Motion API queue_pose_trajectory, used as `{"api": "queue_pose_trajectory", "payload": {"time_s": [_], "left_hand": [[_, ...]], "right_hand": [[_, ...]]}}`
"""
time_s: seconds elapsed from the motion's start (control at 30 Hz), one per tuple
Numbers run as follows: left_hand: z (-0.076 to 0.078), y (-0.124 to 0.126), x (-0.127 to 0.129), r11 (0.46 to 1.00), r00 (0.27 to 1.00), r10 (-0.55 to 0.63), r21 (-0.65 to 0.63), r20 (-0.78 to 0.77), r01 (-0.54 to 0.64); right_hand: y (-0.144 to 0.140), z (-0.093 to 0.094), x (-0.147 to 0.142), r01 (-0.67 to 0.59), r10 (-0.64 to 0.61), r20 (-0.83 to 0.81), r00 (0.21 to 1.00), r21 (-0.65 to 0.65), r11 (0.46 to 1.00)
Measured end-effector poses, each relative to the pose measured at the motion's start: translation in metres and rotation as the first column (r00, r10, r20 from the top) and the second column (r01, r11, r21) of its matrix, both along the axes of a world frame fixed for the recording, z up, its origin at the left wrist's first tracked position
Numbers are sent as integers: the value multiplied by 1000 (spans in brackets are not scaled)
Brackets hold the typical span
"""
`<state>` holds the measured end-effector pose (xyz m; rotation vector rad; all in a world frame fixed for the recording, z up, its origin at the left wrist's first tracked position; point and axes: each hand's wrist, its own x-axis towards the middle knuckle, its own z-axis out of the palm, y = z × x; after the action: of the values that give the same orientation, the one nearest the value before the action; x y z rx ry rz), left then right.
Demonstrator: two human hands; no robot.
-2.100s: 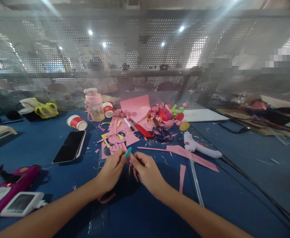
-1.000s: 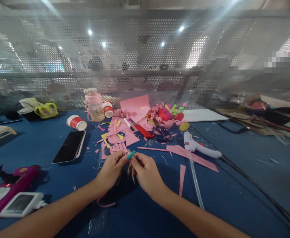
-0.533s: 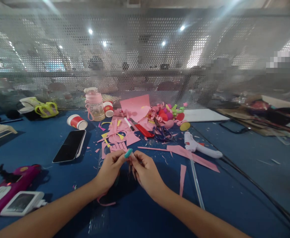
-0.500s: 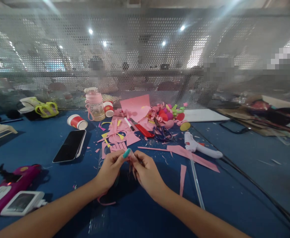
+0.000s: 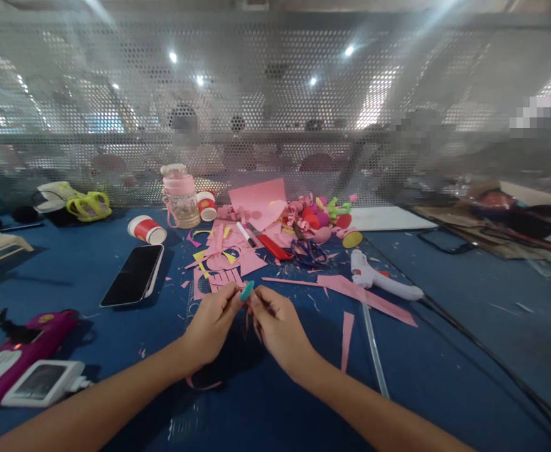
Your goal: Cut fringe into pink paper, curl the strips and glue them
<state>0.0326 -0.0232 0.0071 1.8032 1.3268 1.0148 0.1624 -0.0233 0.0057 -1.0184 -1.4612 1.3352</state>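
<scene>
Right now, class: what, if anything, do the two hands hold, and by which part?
Both hands, left hand and right hand, pinch a small teal-tipped tool just below its tip; its exact kind cannot be told.

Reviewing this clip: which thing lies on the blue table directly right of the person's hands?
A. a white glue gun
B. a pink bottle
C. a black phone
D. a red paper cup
A: the white glue gun lies right of the right hand, while the phone, cup and bottle sit to the left of both hands.
</scene>
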Motion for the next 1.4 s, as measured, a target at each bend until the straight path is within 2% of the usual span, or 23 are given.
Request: {"api": "queue_pose_trajectory", "payload": {"time_s": [0.1,0.43,0.67,1.1,1.4], "left_hand": [[-2,0,0,999,997,10,-43,74,-7],[-5,0,3,990,947,-30,-123,321,74],[-7,1,1,990,948,-26,-125,317,69],[-6,0,2,996,962,35,-93,271,-10],[-4,1,2,994,955,29,-107,295,2]], "right_hand": [[0,0,0,7,-7,1,1000,-11,1000],[-1,4,3,47,-64,139,988,123,991],[-1,3,5,38,-78,203,976,190,981],[0,3,1,40,-50,109,993,92,995],[0,2,3,38,-59,154,986,136,990]]}}
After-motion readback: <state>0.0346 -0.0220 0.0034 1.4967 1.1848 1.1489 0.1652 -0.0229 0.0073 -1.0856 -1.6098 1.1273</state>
